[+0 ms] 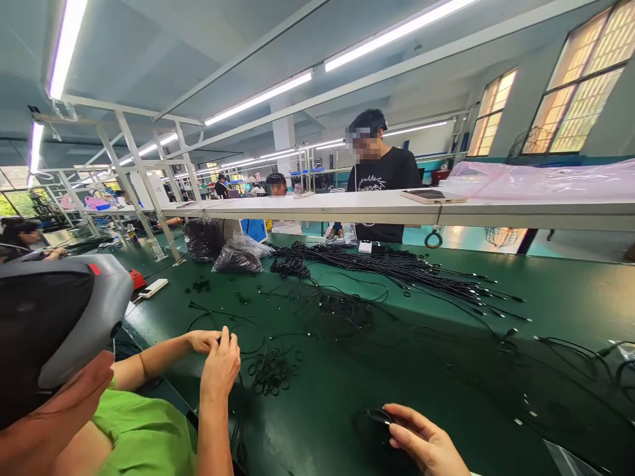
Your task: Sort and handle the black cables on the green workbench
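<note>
The person's right hand [426, 443] shows at the bottom edge of the view. Its fingers [404, 418] are curled over a small thin black cable piece [380, 417] and pinch it just above the green table top [327, 410]. The piece lies almost flat. Its long side runs left to right, and its free end points left. The person's left hand is not in the view.

Just left of the hand, the table is bare and there is room to move. To the right and behind it, loose thin black wires [560, 357] lie all over the table. Farther back is a long bundle of black cables [397, 268], and it runs from left to right. A heap of small black rubber rings [270, 373] lies to the left.

A co-worker in a bright green shirt [143, 436] sits close on the left. That person's two hands [215, 354] are pressed together on something small and black, near the rings. Shiny black plastic bags [221, 248] sit at the far side of the table. A white shelf [397, 206] runs above the table's far edge. Another person in a black shirt [384, 178] stands behind it.
</note>
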